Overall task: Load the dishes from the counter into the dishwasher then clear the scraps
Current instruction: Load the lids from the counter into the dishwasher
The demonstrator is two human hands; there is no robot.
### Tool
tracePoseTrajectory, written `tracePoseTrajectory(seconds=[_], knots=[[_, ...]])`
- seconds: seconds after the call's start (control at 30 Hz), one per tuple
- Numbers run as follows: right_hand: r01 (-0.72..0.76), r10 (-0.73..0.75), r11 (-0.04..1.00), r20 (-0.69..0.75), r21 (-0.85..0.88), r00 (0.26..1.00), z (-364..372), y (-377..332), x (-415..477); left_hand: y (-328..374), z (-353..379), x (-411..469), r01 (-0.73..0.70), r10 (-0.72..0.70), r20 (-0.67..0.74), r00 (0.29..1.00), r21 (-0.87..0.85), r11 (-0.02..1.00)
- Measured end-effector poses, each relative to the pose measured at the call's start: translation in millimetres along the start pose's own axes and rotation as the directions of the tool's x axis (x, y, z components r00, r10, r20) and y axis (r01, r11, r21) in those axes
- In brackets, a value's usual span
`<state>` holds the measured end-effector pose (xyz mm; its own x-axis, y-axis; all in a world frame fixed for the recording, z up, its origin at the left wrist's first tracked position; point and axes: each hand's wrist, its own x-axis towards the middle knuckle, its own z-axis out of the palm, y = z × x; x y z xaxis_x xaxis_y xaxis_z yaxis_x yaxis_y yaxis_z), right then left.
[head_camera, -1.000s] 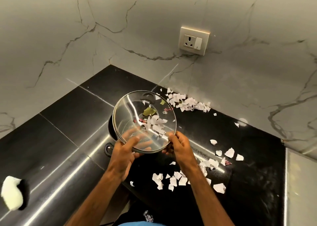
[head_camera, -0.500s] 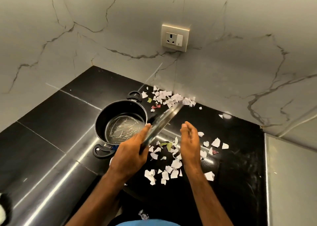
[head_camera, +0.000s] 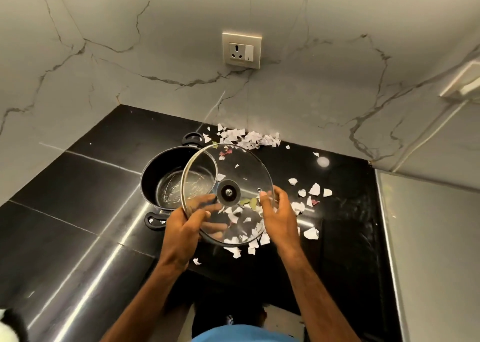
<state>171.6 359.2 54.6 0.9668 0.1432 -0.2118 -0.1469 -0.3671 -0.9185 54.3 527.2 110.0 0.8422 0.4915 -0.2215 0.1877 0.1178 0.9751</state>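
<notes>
A round glass lid (head_camera: 241,170) with a metal rim is held tilted above the black counter, its underside and centre screw facing me. My left hand (head_camera: 185,224) grips its lower left rim, with fingers showing through the glass. My right hand (head_camera: 276,211) holds the right rim with its fingertips. Just behind and left of the lid, a black two-handled pot (head_camera: 166,180) stands open and empty. White paper scraps (head_camera: 315,189) with a few green and pink bits lie scattered on the counter under and around the lid.
A heap of scraps (head_camera: 249,137) lies against the marble wall below a wall socket (head_camera: 241,50). The black counter (head_camera: 78,185) runs left and toward me. A steel surface (head_camera: 428,237) borders the counter on the right. A black-and-white object (head_camera: 9,327) shows at bottom left.
The lid swung from edge-on in my left hand alone to flat, underside toward me. My right hand, free half a second ago, now holds its right rim. The scraps on the lid fell off earlier.
</notes>
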Motion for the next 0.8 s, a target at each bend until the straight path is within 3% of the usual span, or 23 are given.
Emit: tracePoseTrajectory(seconds=[0.07, 0.17, 0.27, 0.63, 0.8], knots=[[-0.004, 0.001, 0.998, -0.046, -0.069, 0.999, -4, 3, -14, -1, 0, -10, -0.049, 0.048, 0.015, 0.999, 0.115, 0.992], [0.133, -0.134, 0.990, -0.014, -0.050, 0.991, -11, 9, -43, -4, -1, -24, -0.066, 0.066, 0.006, 0.998, 0.130, 0.989], [0.202, -0.191, 0.945, 0.068, -0.257, 0.979, -10, 22, -75, -7, -10, -38, -0.077, 0.078, 0.001, 0.997, 0.124, 0.989], [-0.013, 0.040, 0.876, 0.044, -0.482, 0.998, 9, 30, -150, -42, -40, -109, -0.016, 0.008, 0.044, 0.999, 0.176, 0.984], [0.009, 0.001, 0.841, 0.018, -0.542, 1.000, 22, 40, -169, -46, -54, -123, -0.012, 0.000, 0.069, 0.998, 0.172, 0.985]])
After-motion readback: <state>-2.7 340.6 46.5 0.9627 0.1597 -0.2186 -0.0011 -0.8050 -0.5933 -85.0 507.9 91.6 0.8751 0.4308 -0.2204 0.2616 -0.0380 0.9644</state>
